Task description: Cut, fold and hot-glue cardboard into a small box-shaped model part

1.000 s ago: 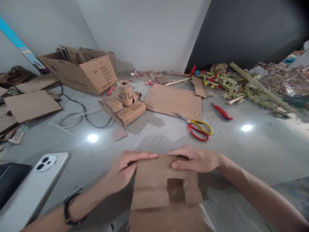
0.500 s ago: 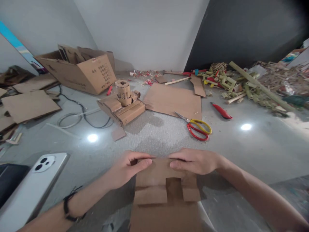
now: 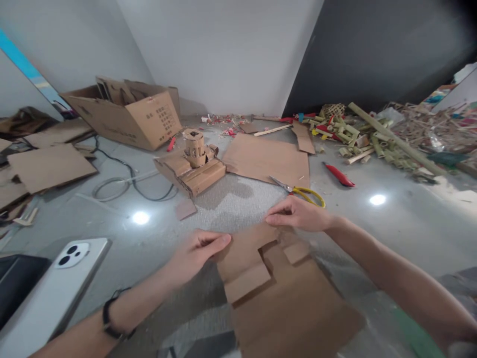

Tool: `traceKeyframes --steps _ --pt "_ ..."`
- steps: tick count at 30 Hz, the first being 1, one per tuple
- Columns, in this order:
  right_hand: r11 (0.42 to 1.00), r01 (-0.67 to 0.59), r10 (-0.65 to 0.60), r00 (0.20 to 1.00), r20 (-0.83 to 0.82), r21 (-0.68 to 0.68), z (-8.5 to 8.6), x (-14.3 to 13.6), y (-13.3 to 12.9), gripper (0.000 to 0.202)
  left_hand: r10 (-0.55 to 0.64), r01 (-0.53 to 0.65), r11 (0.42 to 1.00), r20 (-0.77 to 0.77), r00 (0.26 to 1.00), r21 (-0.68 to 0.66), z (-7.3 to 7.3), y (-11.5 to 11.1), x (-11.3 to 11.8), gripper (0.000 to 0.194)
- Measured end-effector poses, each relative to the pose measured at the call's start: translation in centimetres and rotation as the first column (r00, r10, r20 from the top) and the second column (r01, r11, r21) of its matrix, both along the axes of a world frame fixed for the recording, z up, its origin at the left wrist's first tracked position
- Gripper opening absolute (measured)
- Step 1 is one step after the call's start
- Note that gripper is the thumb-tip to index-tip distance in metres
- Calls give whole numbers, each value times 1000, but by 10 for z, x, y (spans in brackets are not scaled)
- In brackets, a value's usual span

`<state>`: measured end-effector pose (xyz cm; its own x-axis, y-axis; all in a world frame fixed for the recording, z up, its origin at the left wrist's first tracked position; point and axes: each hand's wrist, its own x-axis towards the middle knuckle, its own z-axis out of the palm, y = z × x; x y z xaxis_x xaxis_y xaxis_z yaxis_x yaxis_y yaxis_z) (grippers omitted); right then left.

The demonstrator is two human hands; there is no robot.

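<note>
Cardboard sheet point(image 3: 294, 311) is pinched along its far edge by the left grip point(image 3: 197, 251) and right grip point(image 3: 300, 215); light, even pressure should spare the cut flaps point(image 3: 248, 283).

From my end, I see a pale grey wall point(image 3: 219, 54) rising at the back, with a slanting crease towards the left. To the right it meets a dark wall point(image 3: 376, 49) along a sloping edge. At my far left I get a bright blue strip point(image 3: 18, 58), though I can't tell what it is. Below runs a grey surface point(image 3: 238, 199), finely textured near the middle, where two white glares point(image 3: 140, 218) shine, well apart.
</note>
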<state>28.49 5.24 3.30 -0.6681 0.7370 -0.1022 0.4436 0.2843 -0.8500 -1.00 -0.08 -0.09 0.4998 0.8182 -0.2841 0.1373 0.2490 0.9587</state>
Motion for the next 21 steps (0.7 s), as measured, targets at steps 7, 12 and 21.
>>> traceKeyframes --steps 7,12,21 --pt "975 -224 222 971 86 10 26 -32 26 33 -18 17 991 7 1000 132 4 -8 5 41" --pt "997 -68 65 994 93 22 23 -22 34 39 113 -114 989 14 993 95 0 -5 6 38" --pt "696 634 -576 773 -266 339 28 26 -30 43 403 -403 915 75 912 -12 -4 1 1 35"
